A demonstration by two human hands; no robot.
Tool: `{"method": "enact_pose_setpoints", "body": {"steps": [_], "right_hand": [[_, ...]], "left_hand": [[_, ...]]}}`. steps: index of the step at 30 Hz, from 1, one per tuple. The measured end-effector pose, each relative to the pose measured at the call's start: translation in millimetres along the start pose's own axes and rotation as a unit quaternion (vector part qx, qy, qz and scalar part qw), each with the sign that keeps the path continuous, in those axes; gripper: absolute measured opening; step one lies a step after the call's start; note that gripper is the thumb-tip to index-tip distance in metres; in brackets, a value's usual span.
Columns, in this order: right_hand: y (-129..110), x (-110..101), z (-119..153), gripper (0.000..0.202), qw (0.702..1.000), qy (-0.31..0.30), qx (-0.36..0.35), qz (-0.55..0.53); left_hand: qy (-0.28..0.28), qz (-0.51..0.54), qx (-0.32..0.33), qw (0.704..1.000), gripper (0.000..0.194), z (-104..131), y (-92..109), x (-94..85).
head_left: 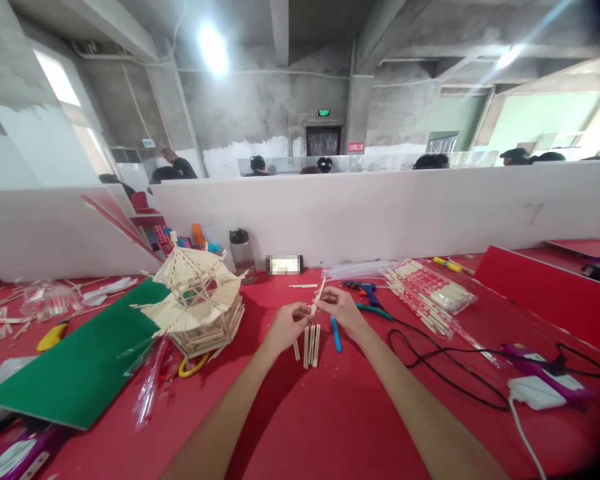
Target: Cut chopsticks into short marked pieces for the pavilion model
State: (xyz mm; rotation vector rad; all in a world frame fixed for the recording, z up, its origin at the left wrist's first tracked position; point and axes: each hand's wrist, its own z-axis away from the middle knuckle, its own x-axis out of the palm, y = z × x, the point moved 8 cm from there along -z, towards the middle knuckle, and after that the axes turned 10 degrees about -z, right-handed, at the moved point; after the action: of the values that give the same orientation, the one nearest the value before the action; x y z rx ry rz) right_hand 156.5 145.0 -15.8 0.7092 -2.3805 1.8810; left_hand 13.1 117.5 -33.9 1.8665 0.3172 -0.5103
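Note:
Between my two hands is a thin wooden stick (322, 288), held at a slant above the table. My left hand (289, 325) pinches near its lower end, and my right hand (341, 309) grips it higher up from the other side. Both sets of fingers are closed. Several more wooden sticks (312, 350) lie roughly parallel on the red table just below my hands. A narrow blue tool (336, 335) lies beside my right hand. To the left stands a pagoda-like model (197, 303) built from wooden sticks.
A glue gun (364, 291) and green-handled cutters (374, 311) lie right of my hands. Bagged sticks (430, 287), a black cable (430, 327) and a purple power strip (545, 370) are farther right. A green board (75, 363) lies left; a bottle (241, 253) stands behind.

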Motion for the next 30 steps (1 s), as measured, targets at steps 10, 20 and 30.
{"method": "enact_pose_setpoints", "body": {"steps": [10, 20, 30], "right_hand": [[4, -1, -1, 0.03, 1.0, 0.007, 0.0, -0.003], [4, -1, -1, 0.031, 1.0, 0.006, -0.001, 0.011], [6, 2, -2, 0.031, 1.0, -0.01, 0.0, 0.009]], "left_hand": [[-0.02, 0.047, -0.042, 0.998, 0.023, 0, -11, 5.0], [-0.019, 0.094, -0.076, 0.993, 0.027, 1, -12, 7.8], [-0.019, 0.091, -0.085, 0.992, 0.019, -1, -18, 6.8]]}}
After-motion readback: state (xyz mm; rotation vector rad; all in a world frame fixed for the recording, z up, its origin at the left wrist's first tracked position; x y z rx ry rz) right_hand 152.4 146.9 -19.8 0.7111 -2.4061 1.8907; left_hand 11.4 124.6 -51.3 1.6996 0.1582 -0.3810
